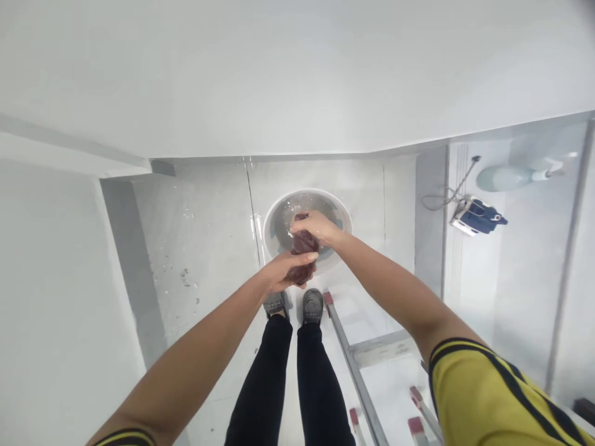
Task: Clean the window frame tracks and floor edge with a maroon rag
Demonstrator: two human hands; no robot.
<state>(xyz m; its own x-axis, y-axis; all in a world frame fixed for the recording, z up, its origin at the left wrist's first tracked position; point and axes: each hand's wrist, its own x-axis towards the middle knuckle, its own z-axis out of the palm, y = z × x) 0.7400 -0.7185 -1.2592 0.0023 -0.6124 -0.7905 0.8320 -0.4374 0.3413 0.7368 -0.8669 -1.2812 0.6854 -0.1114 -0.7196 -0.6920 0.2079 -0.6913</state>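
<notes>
A dark red, wet-looking cloth (305, 243) is bunched between my hands above a round white basin (266, 232). My left hand (284, 271) is wrapped around its near end, thumb across the top. At the far end, my right hand (317, 225) grips the cloth with fingers curled over it. Below, greyish water (284, 224) fills part of the basin, with bright ripples or drops near the cloth. The basin stands on the floor just beyond my shoes (312, 306).
A metal ladder (352, 356) with red feet lies or stands close to my right leg. Farther right are a blue-and-white device (478, 215) with a cord and a pale greenish bottle (504, 178). White walls (297, 74) enclose the pale floor (204, 217), which has wet spots and debris.
</notes>
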